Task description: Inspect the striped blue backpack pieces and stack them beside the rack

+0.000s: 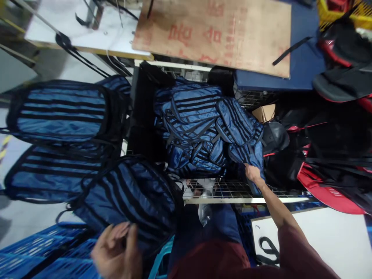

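Head view: the right hand (252,173) is closed on a blue striped piece (240,152), the loose heap (193,124) lying just beyond and leftward of that grip. The left hand (117,250) (blurred, so I cannot tell whether it holds anything) is at a blue backpack (124,193), two more packs (61,112) beyond it. Work looks partway: three packs seem made up, many pieces lie loose.

- right hand grip (252,172) clasps a striped blue piece (244,152) at the right end of a blue pile (194,110)
- left hand grip (119,250), blurred, overlaps the nearest striped backpack (116,195); contact unclear
- more striped backpacks (62,108) lie at left
- the pile sits in a wire rack (226,200)
- red-printed cardboard (215,37) lies beyond
- black and red items (328,190) crowd the right
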The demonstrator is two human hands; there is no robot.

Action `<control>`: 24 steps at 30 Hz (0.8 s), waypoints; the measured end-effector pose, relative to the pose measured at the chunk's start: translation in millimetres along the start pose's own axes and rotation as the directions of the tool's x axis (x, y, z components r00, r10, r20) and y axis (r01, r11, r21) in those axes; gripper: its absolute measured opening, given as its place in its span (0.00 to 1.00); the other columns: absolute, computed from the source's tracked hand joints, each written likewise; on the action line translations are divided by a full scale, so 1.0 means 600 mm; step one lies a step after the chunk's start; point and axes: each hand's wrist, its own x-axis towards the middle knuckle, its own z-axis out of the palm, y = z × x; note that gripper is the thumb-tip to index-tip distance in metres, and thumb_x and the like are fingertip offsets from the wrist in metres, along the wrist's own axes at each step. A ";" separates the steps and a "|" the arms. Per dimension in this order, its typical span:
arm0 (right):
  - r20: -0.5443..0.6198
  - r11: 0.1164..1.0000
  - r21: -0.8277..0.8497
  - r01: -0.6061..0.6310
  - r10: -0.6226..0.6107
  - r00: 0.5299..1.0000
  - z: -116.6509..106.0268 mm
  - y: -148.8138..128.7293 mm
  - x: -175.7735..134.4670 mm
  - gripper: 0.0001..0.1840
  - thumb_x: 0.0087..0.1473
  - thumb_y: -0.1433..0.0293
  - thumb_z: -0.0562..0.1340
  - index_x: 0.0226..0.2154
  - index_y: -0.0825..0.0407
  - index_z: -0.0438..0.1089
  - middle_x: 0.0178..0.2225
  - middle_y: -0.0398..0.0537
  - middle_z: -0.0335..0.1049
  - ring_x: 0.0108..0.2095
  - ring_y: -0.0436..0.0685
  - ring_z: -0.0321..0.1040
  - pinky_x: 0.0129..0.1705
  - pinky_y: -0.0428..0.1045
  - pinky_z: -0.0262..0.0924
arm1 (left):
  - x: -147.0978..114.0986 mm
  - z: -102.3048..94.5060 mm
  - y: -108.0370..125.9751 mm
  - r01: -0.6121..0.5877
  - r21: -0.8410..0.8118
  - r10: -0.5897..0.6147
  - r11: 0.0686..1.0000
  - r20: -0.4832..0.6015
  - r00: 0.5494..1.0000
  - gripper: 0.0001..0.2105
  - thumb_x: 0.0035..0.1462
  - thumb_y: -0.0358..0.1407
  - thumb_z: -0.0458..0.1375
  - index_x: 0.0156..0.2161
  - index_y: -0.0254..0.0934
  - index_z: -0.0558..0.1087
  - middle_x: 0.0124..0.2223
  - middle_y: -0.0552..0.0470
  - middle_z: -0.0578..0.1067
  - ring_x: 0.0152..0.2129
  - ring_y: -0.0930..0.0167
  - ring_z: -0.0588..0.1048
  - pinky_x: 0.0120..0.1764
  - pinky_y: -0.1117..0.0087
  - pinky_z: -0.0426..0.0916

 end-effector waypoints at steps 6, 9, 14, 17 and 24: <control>-0.067 0.982 0.002 0.188 -0.188 0.980 -0.139 -0.004 -0.169 0.26 0.77 0.67 0.54 0.71 0.49 0.69 0.57 0.57 0.81 0.58 0.66 0.78 0.59 0.54 0.68 | -0.095 0.109 0.088 0.054 -0.289 0.132 0.956 0.585 0.800 0.28 0.61 0.60 0.64 0.55 0.41 0.77 0.56 0.40 0.83 0.54 0.55 0.82 0.61 0.49 0.76; -0.107 0.930 0.056 0.364 -0.357 0.928 -0.168 -0.045 -0.246 0.25 0.77 0.64 0.54 0.70 0.46 0.70 0.60 0.51 0.80 0.61 0.64 0.76 0.60 0.51 0.67 | -0.122 0.152 0.135 0.109 -0.395 0.229 0.912 0.712 0.664 0.33 0.60 0.62 0.65 0.60 0.42 0.76 0.59 0.40 0.81 0.55 0.57 0.81 0.61 0.53 0.75; -0.231 0.737 0.188 0.649 -0.610 0.758 -0.168 -0.134 -0.369 0.23 0.76 0.62 0.53 0.65 0.44 0.73 0.57 0.50 0.81 0.56 0.65 0.80 0.55 0.52 0.69 | -0.119 0.174 0.213 0.261 -0.518 0.269 0.815 0.737 0.621 0.37 0.56 0.66 0.66 0.58 0.37 0.76 0.52 0.41 0.81 0.50 0.58 0.81 0.52 0.58 0.78; -0.337 0.724 0.211 0.656 -0.576 0.745 -0.153 -0.186 -0.423 0.20 0.78 0.55 0.52 0.54 0.44 0.77 0.46 0.49 0.84 0.46 0.64 0.82 0.46 0.51 0.67 | -0.114 0.152 0.226 0.197 -0.549 0.333 0.813 0.714 0.616 0.32 0.59 0.66 0.63 0.45 0.35 0.80 0.43 0.45 0.82 0.42 0.61 0.80 0.46 0.61 0.76; -0.560 0.778 0.257 0.574 -0.364 0.745 -0.104 -0.265 -0.460 0.32 0.77 0.41 0.46 0.34 0.45 0.68 0.29 0.44 0.74 0.30 0.59 0.72 0.34 0.49 0.54 | -0.150 0.098 0.223 0.082 -0.619 0.450 0.781 0.649 0.614 0.29 0.62 0.65 0.61 0.34 0.37 0.77 0.37 0.49 0.80 0.38 0.63 0.76 0.48 0.63 0.71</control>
